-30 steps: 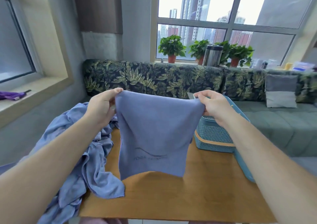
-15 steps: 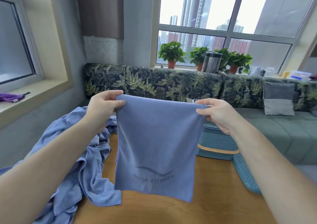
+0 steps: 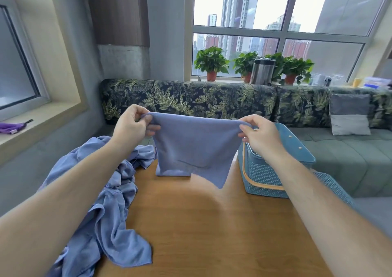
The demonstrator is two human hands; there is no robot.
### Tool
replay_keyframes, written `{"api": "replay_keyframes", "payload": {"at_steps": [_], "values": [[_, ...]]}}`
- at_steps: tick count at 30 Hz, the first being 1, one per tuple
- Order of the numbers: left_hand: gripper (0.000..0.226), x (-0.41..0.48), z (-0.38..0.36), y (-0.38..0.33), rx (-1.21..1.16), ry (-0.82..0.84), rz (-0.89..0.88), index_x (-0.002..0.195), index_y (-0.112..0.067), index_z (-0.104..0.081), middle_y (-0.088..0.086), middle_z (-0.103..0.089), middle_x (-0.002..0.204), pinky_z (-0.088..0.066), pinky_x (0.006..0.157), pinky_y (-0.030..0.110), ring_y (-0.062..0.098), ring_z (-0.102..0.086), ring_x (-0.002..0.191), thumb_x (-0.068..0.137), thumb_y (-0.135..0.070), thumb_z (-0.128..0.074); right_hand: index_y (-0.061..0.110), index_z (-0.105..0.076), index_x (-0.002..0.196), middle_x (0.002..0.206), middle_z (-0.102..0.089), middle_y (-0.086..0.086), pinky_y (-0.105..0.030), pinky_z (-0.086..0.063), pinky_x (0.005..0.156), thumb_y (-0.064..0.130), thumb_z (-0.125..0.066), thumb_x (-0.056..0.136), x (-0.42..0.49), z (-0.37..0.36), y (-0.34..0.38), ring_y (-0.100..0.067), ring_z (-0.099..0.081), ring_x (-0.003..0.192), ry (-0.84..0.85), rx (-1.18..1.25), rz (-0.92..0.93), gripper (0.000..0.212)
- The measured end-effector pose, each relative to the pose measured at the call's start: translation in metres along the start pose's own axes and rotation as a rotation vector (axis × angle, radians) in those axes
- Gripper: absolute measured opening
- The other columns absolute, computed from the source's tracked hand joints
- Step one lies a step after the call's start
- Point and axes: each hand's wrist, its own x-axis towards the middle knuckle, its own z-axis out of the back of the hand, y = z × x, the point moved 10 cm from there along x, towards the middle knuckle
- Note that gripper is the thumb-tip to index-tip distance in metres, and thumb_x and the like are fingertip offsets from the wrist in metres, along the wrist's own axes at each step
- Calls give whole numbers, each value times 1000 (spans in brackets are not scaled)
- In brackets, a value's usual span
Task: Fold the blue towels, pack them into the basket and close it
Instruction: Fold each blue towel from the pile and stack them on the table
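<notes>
Holding: a person's two hands pinch the top edge of one blue towel (image 3: 194, 147), stretched level in the air above the far half of the bench
Bench: warm wood-grain top (image 3: 212, 234), smooth and flat; its bare middle lies right under the hanging cloth
Heap: more blue towels (image 3: 110, 208), soft and crumpled, spill over the bench's left edge, near the left arm
Basket: teal woven-pattern plastic basket (image 3: 265, 177) with a tan band stands at the bench's right, just beside the right wrist; its lid (image 3: 294, 143) stands up open behind
Towel: thin, matte, limp; long axis runs left to right between the hands, lower edge uneven, one corner drooping to the right, faint printed mark near the hem
Left hand: left hand (image 3: 132, 126) closed on the towel's left top corner, thumb over the cloth
Right hand: right hand (image 3: 261, 134) closed on the right top corner, the nearer to the basket
Likely next: laying the towel down toward the body to fold; the sagging corner may skew the crease
</notes>
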Motion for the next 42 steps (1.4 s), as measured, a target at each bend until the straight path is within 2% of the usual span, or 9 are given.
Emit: {"api": "replay_keyframes", "payload": {"at_steps": [7, 12, 17, 20, 29, 32, 35, 38, 42], "values": [[5, -108, -14, 108, 0, 78, 136, 99, -5, -57, 14, -67, 95, -58, 73, 21, 16, -74, 85, 99, 0, -57, 31, -72, 92, 82, -73, 7, -36, -55, 81, 27, -65, 96, -110, -25, -117, -14, -70, 82, 92, -8, -136, 8], [14, -197, -20, 228, 131, 112, 360, 91, -21, -61, 13, -67, 90, -54, 91, 55, 44, -66, 97, 97, -10, -63, 28, -70, 93, 89, -71, 9, -17, -43, 75, 21, -65, 98, -207, -50, -195, -4, -63, 82, 174, -121, -221, 10], [8, -212, -19, 221, 333, 117, 218, 96, -27, -62, -2, -65, 88, -46, 71, 22, 7, -61, 78, 96, -20, -66, 15, -72, 96, 93, -67, 7, -10, -42, 79, 15, -65, 97, -226, -53, -191, 1, -60, 88, 152, -166, -87, 7], [6, -215, -13, 217, 442, 185, 143, 96, -23, -66, -8, -64, 82, -45, 71, 12, 1, -58, 76, 93, -18, -69, 16, -72, 93, 91, -65, 11, -12, -42, 83, 14, -66, 96, -231, -55, -184, 0, -60, 92, 193, -208, -7, 7], [26, -207, -35, 195, 847, 192, -150, 74, -18, -72, -4, -63, 77, -47, 76, 40, 24, -55, 85, 87, -38, -62, 19, -61, 67, 76, -63, 8, -34, -47, 78, 33, -66, 84, -223, -66, -162, -20, -51, 97, 87, -578, 136, 23], [37, -196, -77, 197, 895, 307, -171, 110, -18, -75, 2, -67, 122, -45, 95, 43, 29, -58, 118, 85, -40, -59, 17, -73, 101, 111, -69, 0, -36, -44, 100, 39, -52, 84, -208, -104, -154, -25, -54, 120, 212, -644, 132, 34], [59, -191, -121, 213, 889, 477, -94, 147, -20, -50, 6, -37, 159, -25, 119, 46, 29, -29, 149, 95, -46, -56, 25, -38, 155, 165, -28, 0, -38, -11, 125, 49, -41, 99, -203, -154, -169, -21, -12, 155, 517, -748, 11, 61], [77, -201, -142, 237, 996, 599, -17, 158, -31, -25, -1, -14, 168, -4, 124, 44, 26, -5, 155, 92, -70, -28, 31, -9, 162, 170, 3, 2, -41, 5, 126, 63, -24, 102, -212, -172, -186, -19, 12, 156, 679, -823, -62, 70], [83, -234, -126, 227, 995, 546, -96, 155, -36, -32, -7, -21, 166, -10, 124, 43, 23, -13, 154, 84, -77, -21, 34, -12, 162, 170, 1, 4, -39, 2, 125, 67, -27, 100, -242, -148, -175, -19, 7, 156, 679, -858, -9, 72]]}}
